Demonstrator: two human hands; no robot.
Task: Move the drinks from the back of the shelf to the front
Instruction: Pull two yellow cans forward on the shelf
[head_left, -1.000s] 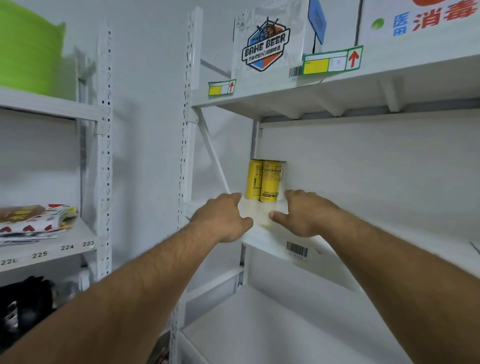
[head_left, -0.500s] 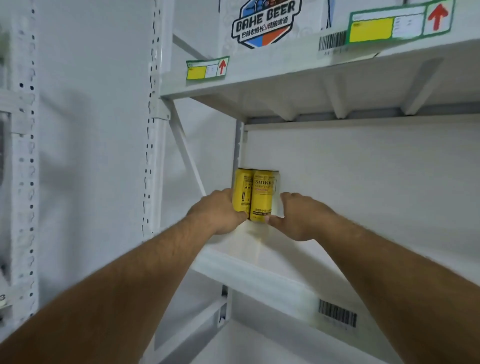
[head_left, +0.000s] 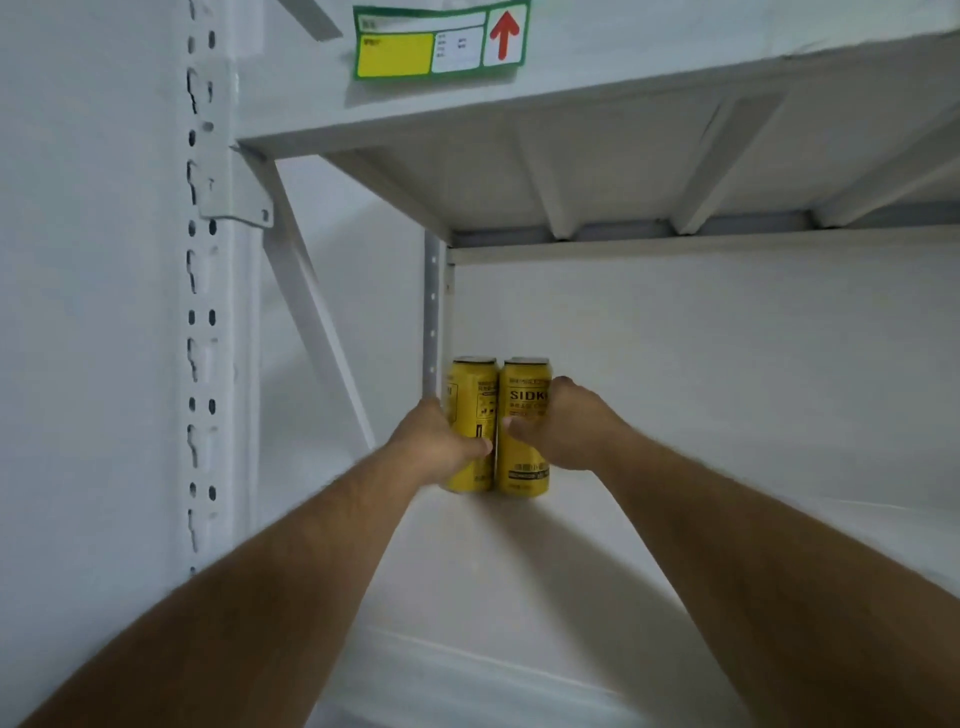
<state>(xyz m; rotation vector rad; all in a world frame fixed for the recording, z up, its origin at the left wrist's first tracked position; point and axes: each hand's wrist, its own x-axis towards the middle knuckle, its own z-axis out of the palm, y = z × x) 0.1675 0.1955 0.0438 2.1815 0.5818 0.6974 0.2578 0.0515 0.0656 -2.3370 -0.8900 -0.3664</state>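
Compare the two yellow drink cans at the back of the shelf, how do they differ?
The left yellow can shows small print and symbols; the right yellow can shows large SIDK lettering. The left hand grips the left can, the right hand grips the right can. Both stand upright, side by side, on the white shelf, in its back corner.

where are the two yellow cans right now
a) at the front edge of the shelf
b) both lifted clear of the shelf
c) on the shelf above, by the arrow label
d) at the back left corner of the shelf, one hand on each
d: the left can and right can stand at the shelf's back left corner, the left hand gripping one and the right hand the other.
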